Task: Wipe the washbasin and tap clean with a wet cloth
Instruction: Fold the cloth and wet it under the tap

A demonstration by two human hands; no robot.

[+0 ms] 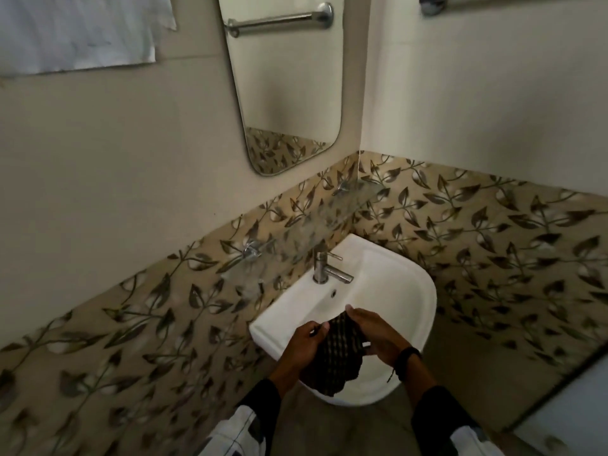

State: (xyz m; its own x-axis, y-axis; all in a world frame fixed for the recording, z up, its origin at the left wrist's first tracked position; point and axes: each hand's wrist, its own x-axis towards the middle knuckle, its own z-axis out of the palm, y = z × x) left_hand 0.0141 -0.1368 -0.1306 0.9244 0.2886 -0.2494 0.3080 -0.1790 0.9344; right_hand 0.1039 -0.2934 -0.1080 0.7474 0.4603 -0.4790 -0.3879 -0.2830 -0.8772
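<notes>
Head cam: I've got left hand (304, 345) and right hand (375, 335) both gripping the dark checked cloth (335, 353) over the white ceramic washbasin (388, 284).

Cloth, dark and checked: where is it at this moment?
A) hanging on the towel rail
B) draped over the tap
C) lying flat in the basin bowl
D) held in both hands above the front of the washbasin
D: the left hand and right hand both grip the cloth over the front of the washbasin, and the tap is bare.
</notes>
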